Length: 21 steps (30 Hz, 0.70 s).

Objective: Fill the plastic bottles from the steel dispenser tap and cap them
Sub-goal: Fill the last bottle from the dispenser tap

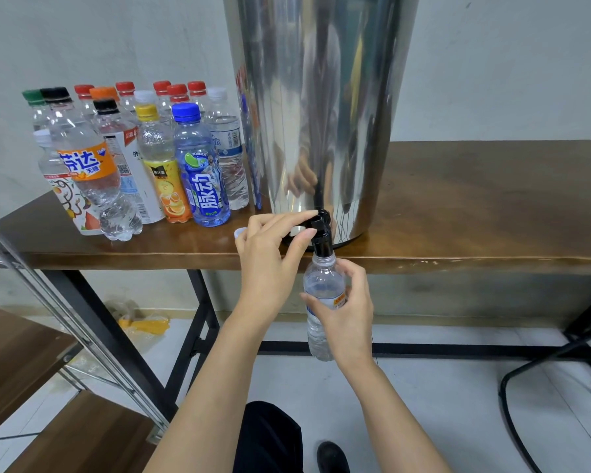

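Our left hand (pixel 270 249) pinches the black tap (pixel 322 221) lever between thumb and fingers; our right hand (pixel 347 314) curls round the clear bottle (pixel 322 283) under the spout. The steel dispenser (pixel 321 114) stands on a wooden table (pixel 475 206) beside capped bottles (pixel 144 158), against a pale wall (pixel 509 63).

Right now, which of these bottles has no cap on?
The clear bottle the right hand holds up to the black tap. The other bottles standing on the table all wear caps.

Plain back room or storeroom, by the look: bare grey wall (pixel 116 39) along the top, pale tiled floor (pixel 423 404) at the bottom, wooden table (pixel 475 199) on black metal legs (pixel 198 322) carrying a big steel dispenser (pixel 321 97), steel-post shelving (pixel 17 363) at lower left
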Available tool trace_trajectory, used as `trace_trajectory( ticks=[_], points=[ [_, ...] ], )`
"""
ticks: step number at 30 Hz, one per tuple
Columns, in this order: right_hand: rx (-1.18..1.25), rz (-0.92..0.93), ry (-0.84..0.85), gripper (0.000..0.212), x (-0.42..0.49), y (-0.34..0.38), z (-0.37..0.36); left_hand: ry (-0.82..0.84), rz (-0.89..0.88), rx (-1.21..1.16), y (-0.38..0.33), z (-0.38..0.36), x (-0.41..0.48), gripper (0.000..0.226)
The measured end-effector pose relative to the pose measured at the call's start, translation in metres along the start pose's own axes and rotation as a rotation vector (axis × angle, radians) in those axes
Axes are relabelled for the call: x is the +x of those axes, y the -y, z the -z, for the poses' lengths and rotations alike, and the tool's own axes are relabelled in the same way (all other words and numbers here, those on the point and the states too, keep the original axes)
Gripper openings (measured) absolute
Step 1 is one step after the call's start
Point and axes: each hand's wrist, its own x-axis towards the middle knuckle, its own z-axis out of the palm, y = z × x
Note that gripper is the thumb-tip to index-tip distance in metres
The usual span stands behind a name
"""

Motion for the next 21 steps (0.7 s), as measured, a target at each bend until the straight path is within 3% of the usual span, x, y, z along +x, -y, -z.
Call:
trace_trajectory(
  ticks=[6, 13, 21],
  points=[
    [-0.007, -0.003, 0.002, 0.066, -0.0004, 0.0007, 0.0004, -0.002, 0.02, -0.019, 0.0013, -0.0001, -0.0014, 0.036],
    [-0.006, 0.0, 0.004, 0.066, -0.0011, 0.0029, 0.0008, -0.01, 0.023, -0.033, 0.0031, -0.0006, -0.0035, 0.011],
    [0.002, -0.007, 0.007, 0.067, -0.0022, 0.0016, 0.0007, -0.022, -0.019, -0.007, 0.0044, -0.0022, -0.0067, 0.005]
  ],
)
